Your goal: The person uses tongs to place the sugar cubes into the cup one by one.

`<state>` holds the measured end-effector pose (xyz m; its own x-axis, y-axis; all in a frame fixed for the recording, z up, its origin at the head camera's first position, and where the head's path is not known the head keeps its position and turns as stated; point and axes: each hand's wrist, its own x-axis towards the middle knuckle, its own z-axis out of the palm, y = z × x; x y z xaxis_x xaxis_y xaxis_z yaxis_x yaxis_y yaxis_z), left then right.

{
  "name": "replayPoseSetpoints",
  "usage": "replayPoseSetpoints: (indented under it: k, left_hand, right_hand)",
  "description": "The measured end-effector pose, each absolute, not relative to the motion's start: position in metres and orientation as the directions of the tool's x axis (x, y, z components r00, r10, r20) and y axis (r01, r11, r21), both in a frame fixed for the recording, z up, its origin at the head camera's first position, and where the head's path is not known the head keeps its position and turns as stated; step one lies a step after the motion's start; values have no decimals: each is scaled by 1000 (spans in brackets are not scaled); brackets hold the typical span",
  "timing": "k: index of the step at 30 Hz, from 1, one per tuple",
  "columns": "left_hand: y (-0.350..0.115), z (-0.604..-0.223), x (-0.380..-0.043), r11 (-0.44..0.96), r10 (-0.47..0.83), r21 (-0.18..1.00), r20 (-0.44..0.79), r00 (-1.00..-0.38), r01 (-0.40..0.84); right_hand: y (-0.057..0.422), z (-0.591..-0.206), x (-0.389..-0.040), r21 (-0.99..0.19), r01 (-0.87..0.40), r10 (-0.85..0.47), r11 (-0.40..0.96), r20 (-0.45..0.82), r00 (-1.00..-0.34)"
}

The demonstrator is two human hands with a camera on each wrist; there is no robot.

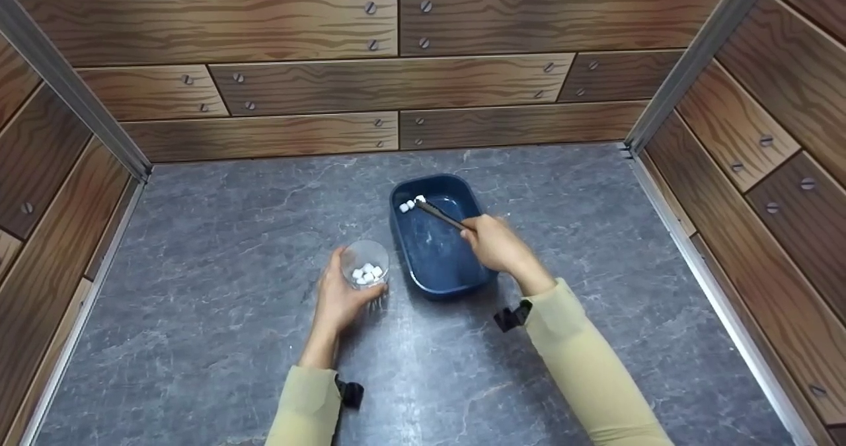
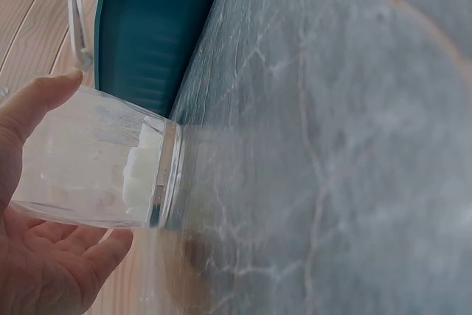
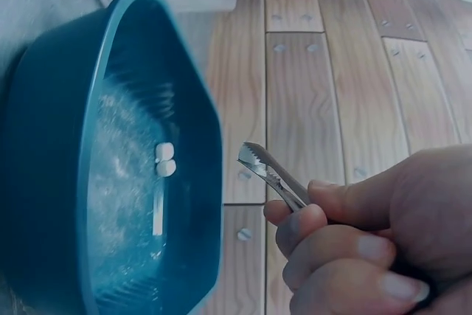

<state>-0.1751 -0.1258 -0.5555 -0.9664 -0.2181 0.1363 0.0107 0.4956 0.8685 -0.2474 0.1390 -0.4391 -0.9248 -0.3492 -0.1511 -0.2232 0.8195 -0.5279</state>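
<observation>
My left hand holds a clear cup round its sides, thumb on one side and fingers on the other. The cup stands on the grey marbled surface, and several small white pieces lie at its bottom. To its right is a dark blue plastic tub. My right hand grips metal tongs with serrated tips, held over the tub. Beyond the tips, two white pieces lie on the tub's floor. Whether the tips pinch a further white piece I cannot tell.
Wood-patterned panels close off the back and both sides. Metal rails run along the floor's side edges. Grey marbled surface extends left of the cup and right of the tub.
</observation>
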Motion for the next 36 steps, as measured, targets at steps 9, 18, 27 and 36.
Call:
replayPoseSetpoints:
  k: [9,18,27,36]
  left_hand:
    - [-127,-555,-175,490,-218,872,119,-969,-4]
    - [-126,-556,-176,496,-227,868,134,-965,4]
    - [-127,-555,-176,493,-226,870,143,-963,13]
    - [-126,-556,-175,484,-221,875,143,-965,19]
  right_hand:
    - [137,-430,-226,-560,-318,-415,765,-52,-908]
    - [132,-426,-207,-570,-424,-489,704,44,-871]
    - [126,-424,-190,-554,-518,-566,651,99,-818]
    - [117,-425,-179,-576,-504,-593,643,41,-804]
